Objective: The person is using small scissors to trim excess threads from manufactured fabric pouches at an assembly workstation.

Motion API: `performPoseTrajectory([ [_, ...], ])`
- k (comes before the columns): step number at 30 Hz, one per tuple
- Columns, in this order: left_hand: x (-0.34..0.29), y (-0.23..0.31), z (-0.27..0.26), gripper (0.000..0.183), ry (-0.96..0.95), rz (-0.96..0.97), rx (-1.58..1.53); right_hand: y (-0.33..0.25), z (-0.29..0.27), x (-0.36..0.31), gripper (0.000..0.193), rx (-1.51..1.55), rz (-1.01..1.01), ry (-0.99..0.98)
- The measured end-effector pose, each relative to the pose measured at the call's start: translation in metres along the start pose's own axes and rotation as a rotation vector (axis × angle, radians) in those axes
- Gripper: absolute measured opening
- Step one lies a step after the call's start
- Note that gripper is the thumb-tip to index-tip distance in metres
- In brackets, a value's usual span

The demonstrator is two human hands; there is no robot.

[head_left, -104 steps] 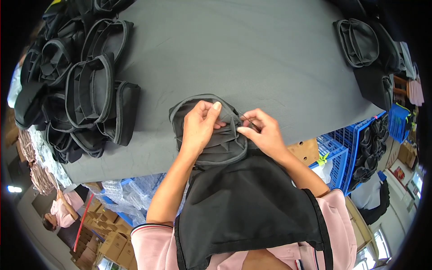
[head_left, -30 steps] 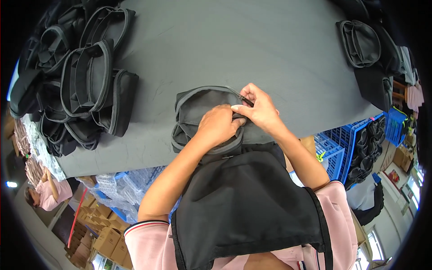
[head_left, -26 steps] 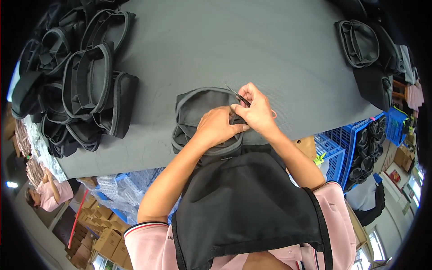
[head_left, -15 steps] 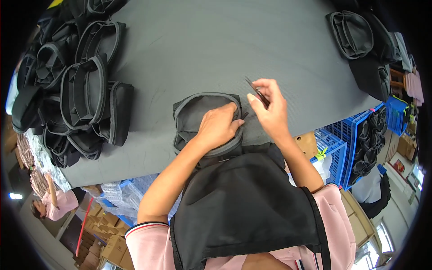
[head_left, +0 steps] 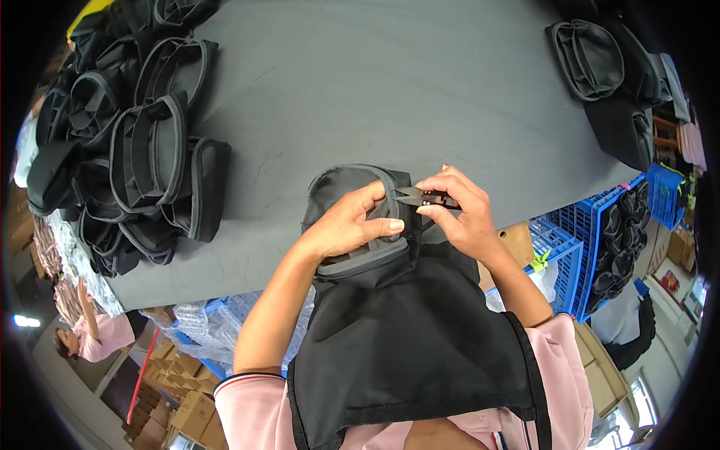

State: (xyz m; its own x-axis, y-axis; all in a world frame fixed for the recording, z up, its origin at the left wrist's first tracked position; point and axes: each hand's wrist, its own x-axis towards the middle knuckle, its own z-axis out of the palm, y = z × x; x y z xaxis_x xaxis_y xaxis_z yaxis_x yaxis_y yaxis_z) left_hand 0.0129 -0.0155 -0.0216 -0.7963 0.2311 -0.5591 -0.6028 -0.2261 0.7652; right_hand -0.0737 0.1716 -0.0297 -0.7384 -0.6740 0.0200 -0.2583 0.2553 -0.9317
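A black fabric pouch (head_left: pixel 330 182) with a grey-bound rim lies gaping at the table's near edge, against my black apron. Gripping its right-hand rim, my left hand (head_left: pixel 351 225) has the fingers inside the pouch and the thumb on the edge. Small dark thread snips (head_left: pixel 439 199) are in my right hand (head_left: pixel 466 214), pinched between thumb and fingers. Their blades point left and meet the pouch's right rim, just beyond my left thumb. Whether a thread lies between the blades is too small to tell.
Many similar black pouches (head_left: pixel 150 154) are heaped on the left of the grey table (head_left: pixel 300 90). More pouches (head_left: pixel 589 60) stand at the far right. Blue plastic crates (head_left: pixel 581 240) adjoin the near right edge. Another person (head_left: pixel 105 334) is at the far left, past cardboard boxes (head_left: pixel 191 412).
My right hand has come down and left, bringing the snips to the pouch's rim. My left hand now grips that rim, and the pouch has turned and shifted slightly right.
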Motion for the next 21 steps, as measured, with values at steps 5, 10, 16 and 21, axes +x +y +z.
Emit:
performPoseTrajectory([
  [5,-0.002,0.002,-0.001,0.041,0.002,-0.015,0.027,-0.004,-0.003,0.003,0.02,-0.165,-0.169,0.001],
  [10,-0.002,-0.007,-0.002,0.043,0.018,0.025,0.097,-0.013,-0.002,-0.007,0.02,-0.026,-0.05,0.045],
  [16,-0.003,-0.007,-0.001,0.048,0.038,0.077,0.113,-0.009,0.009,-0.008,0.021,-0.002,-0.056,0.092],
  [21,-0.004,-0.008,0.002,0.046,0.046,0.123,0.038,-0.008,0.012,-0.008,0.02,-0.013,-0.098,0.137],
])
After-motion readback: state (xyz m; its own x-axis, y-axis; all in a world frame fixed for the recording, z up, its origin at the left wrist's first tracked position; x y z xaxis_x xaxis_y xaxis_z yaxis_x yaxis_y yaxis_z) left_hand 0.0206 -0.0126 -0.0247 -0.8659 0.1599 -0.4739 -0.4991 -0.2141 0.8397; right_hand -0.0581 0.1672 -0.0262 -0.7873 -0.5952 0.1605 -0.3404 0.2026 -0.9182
